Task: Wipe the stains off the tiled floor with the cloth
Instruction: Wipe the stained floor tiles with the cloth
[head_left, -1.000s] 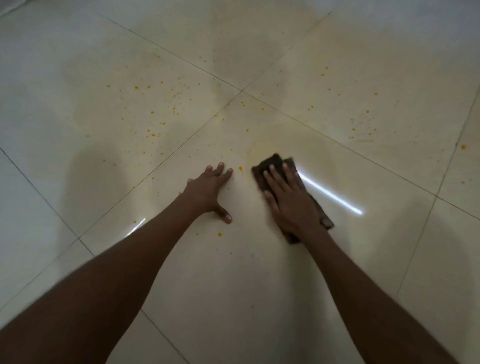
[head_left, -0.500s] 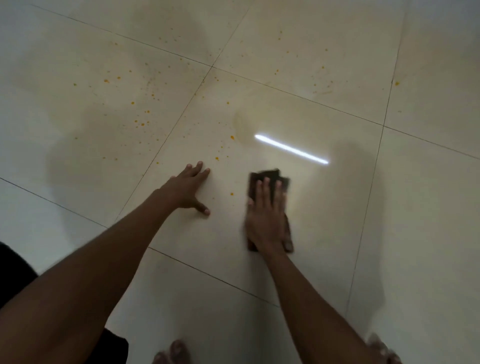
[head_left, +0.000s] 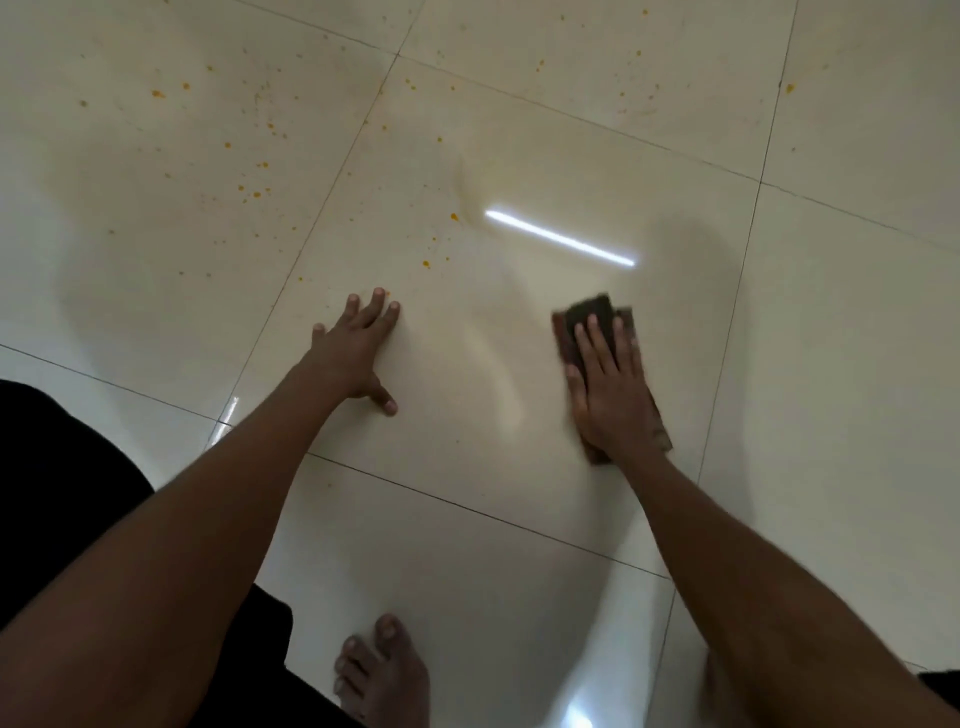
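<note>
A dark brown cloth (head_left: 592, 310) lies flat on the cream tiled floor (head_left: 519, 509), right of centre. My right hand (head_left: 608, 389) presses down on it with flat fingers and covers most of it. My left hand (head_left: 358, 349) rests on the same tile further left, palm down, fingers spread, holding nothing. Orange stain specks (head_left: 257, 195) dot the tile beyond my left hand, and a few more (head_left: 453, 217) sit just ahead of its fingertips. Another scatter of specks (head_left: 540, 65) marks the far tile.
A bright strip of reflected light (head_left: 561, 239) crosses the tile ahead of the cloth. My bare foot (head_left: 384, 675) stands at the bottom centre. Dark clothing (head_left: 47, 467) fills the lower left. Grout lines (head_left: 483, 512) divide the large tiles.
My right hand has slid the cloth to the right, away from my left hand. The view has tilted down and my foot now shows. My left hand stays planted.
</note>
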